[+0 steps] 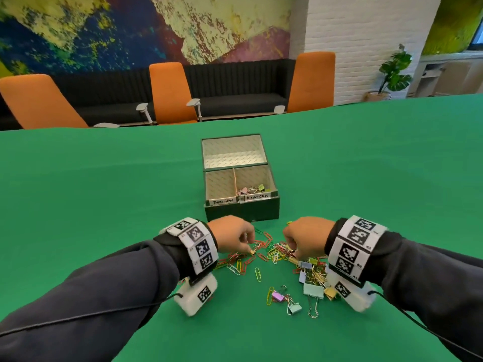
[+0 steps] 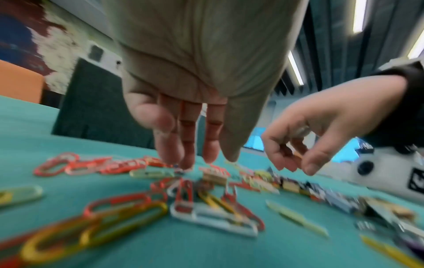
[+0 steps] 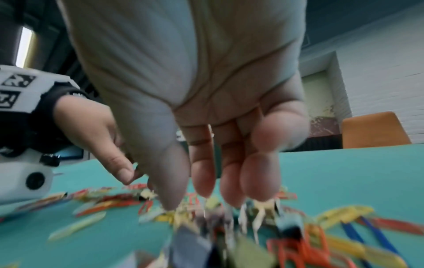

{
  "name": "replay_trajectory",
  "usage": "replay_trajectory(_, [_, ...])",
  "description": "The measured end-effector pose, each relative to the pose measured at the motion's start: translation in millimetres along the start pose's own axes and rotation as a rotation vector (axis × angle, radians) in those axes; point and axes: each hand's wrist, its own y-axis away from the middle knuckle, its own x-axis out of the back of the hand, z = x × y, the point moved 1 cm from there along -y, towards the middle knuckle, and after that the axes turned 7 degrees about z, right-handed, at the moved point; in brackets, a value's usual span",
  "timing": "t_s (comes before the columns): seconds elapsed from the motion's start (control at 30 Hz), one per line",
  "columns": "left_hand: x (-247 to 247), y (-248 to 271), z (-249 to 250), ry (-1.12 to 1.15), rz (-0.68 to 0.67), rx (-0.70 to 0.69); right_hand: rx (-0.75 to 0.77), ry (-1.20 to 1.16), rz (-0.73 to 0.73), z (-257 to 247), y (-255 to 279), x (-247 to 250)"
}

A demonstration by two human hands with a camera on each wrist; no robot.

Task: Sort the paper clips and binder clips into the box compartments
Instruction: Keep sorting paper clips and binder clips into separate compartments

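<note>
A dark box [image 1: 241,211] stands ahead, with a left compartment [image 1: 219,182] labelled Paper Clips that looks bare and a right one holding several binder clips [image 1: 253,189]. Coloured paper clips [image 1: 261,250] lie heaped between my hands, and pastel binder clips [image 1: 312,276] lie to the right. My left hand [image 1: 248,242] reaches down with fairly straight fingers [image 2: 183,159] touching the red paper clips [image 2: 183,192]. A tan binder clip [image 1: 252,252] lies just beside it. My right hand [image 1: 294,253] dips its fingers [image 3: 204,181] into the binder clips; blur hides any grip.
The box lid [image 1: 234,151] lies open behind the compartments. Green cloth [image 1: 104,192] covers the table. A few stray clips [image 1: 287,300] lie nearer to me. Orange chairs [image 1: 171,92] stand beyond the far edge.
</note>
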Motion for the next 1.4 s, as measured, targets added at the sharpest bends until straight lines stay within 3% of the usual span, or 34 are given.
replay_trajectory(0.17, [-10,-14,12,-0.204,-0.059,0.069,-0.005,0.06,-0.077,-6,2,-13])
replay_trajectory(0.37, [-12,-17,16,-0.273,-0.051,0.103,0.008,-0.068,-0.008,0,3,-12])
replay_trajectory(0.53, [-4,-2,3,-0.022,0.092,0.164,-0.041,-0.393,0.1,20,-1,-4])
replay_trajectory(0.7, [2,14,-13,0.306,0.253,0.202,0.07,-0.79,0.211,29,-2,15])
replay_trajectory(0.83, [-3,22,-20,0.491,0.349,0.213,0.132,-0.893,0.272,26,-11,19])
replay_trajectory(0.93, [-3,26,-25,0.529,0.418,0.201,0.147,-0.821,0.237,19,-17,19])
replay_trajectory(1.2, [12,23,-26,0.54,0.441,0.184,-0.037,-0.991,0.694,22,-51,70])
replay_trajectory(1.4, [49,-8,-12,0.569,0.59,0.211,-0.213,-0.996,0.802,31,-55,80])
